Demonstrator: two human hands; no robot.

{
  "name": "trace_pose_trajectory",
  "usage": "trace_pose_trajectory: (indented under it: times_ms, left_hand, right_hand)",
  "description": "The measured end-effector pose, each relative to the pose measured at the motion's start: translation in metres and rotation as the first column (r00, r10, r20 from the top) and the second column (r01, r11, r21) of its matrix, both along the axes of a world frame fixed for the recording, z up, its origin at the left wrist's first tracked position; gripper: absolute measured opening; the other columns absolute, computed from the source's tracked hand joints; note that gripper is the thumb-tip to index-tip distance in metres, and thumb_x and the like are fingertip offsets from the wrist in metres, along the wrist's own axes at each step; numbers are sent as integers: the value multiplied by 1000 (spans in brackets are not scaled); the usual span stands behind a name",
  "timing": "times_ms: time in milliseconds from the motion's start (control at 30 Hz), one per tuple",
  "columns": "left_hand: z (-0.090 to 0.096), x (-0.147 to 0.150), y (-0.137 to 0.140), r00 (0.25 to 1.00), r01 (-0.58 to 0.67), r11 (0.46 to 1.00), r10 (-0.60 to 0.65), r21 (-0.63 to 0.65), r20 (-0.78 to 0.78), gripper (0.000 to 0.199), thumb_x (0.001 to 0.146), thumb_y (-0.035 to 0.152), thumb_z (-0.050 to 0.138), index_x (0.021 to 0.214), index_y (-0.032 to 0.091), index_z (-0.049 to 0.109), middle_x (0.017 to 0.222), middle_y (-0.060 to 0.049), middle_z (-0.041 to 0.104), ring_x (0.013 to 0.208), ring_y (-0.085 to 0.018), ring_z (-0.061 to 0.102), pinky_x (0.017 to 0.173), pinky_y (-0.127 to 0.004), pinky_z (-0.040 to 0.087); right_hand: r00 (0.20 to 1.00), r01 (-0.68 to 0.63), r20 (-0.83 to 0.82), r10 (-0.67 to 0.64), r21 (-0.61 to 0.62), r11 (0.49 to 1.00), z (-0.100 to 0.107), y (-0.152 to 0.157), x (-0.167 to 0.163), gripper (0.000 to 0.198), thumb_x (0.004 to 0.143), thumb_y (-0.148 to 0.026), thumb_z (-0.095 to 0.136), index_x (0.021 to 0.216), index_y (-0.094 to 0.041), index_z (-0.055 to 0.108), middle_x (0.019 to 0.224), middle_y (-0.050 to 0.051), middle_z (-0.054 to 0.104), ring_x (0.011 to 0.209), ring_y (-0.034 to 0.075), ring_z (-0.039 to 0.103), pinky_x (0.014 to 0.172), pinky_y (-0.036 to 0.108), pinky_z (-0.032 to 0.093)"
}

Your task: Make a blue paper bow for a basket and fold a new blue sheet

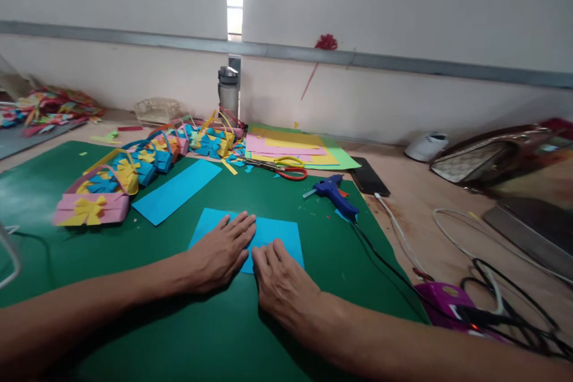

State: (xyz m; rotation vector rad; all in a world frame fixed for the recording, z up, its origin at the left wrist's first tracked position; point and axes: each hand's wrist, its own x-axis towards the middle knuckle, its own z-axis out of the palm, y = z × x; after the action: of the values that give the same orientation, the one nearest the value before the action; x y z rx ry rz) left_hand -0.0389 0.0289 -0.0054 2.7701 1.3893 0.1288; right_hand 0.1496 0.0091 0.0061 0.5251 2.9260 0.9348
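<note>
A sheet of blue paper (280, 234) lies on the green mat in front of me. My left hand (221, 250) rests flat on its left half, fingers stretched forward and nothing held. Close beside it, my right hand (280, 280) has its fingers bent and drawn together on the near edge of the same sheet. The fingertips and thumb are partly hidden there. Beyond my left hand lies a second blue paper strip (179, 191), touched by neither hand.
Small paper baskets (96, 206) with bows stand at left. Scissors (286, 168) lie before stacked coloured paper (331, 155). A blue glue gun (335, 194) is at right, its cord running to a purple power strip (447, 304). A phone (369, 176) and bottle (229, 95) stand farther back.
</note>
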Motion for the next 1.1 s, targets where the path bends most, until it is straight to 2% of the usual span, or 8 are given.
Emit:
trace_pose_trajectory:
  times_ms: [100, 200, 300, 433, 500, 600, 833, 1100]
  left_hand:
    - [-8, -1, -2, 1000, 2, 1000, -3, -27, -19, 49, 97, 31, 25, 142, 11, 29, 150, -13, 24, 139, -27, 17, 108, -50, 26]
    - [-12, -3, -5, 1000, 9, 1000, -10, -16, -28, 52, 98, 35, 25, 145, 13, 24, 152, -12, 19, 140, -27, 13, 109, -49, 23]
    - [-15, -4, -6, 999, 22, 1000, -21, 9, -25, 53, 97, 40, 26, 145, 17, 23, 152, -10, 17, 141, -27, 11, 109, -49, 22]
    - [-16, -4, -6, 999, 45, 997, -45, 55, -11, 54, 97, 43, 27, 145, 19, 23, 153, -11, 17, 140, -29, 13, 108, -50, 22]
    - [-15, -3, -6, 999, 48, 997, -47, 56, -11, 54, 97, 42, 28, 145, 19, 24, 152, -11, 18, 140, -30, 14, 107, -50, 23]
    - [-14, -3, -7, 999, 45, 998, -44, 45, -13, 54, 96, 42, 29, 145, 19, 25, 152, -12, 19, 140, -30, 15, 107, -51, 23]
    - [-14, -3, -7, 999, 50, 996, -49, 67, -14, 57, 97, 43, 28, 146, 17, 18, 153, -11, 15, 141, -28, 9, 108, -49, 21]
    - [-4, -9, -7, 992, 129, 991, -129, -41, -14, 60, 98, 40, 26, 147, 19, 2, 154, -4, 11, 141, -25, 6, 109, -51, 20]
  right_hand:
    - [994, 106, 33, -102, -201, 974, 16, 4, 11, 22, 75, -16, 57, 92, -8, 68, 93, 16, 65, 86, 26, 58, 88, 48, 38]
    - [959, 275, 77, -272, -467, 840, 45, 25, 23, 32, 74, -9, 55, 105, -11, 63, 90, 11, 65, 81, 23, 59, 78, 39, 43]
    - [827, 443, 38, -561, -659, 608, 66, 55, 33, 22, 84, -13, 45, 95, -14, 65, 84, 8, 64, 73, 18, 58, 63, 28, 39]
    - [718, 356, 99, -689, -903, 242, 64, 81, 37, 37, 90, -33, 41, 65, -13, 61, 58, 0, 54, 57, 12, 50, 51, 23, 31]
    - [650, 285, 151, -745, -957, 55, 60, 84, 35, 46, 90, -44, 38, 65, -12, 61, 52, 0, 52, 52, 12, 49, 48, 23, 31]
    - [566, 179, 193, -801, -978, -109, 58, 82, 32, 58, 89, -55, 32, 69, -11, 64, 52, 1, 54, 51, 13, 52, 50, 24, 34]
    - [570, 253, 352, -742, -935, -250, 47, 75, 38, 32, 77, -29, 54, 49, -18, 44, 46, -3, 50, 46, 9, 47, 44, 20, 28]
    - [548, 423, 450, -705, -876, -231, 45, 73, 35, 27, 80, -23, 50, 54, -17, 48, 50, -1, 55, 45, 9, 46, 44, 21, 26]
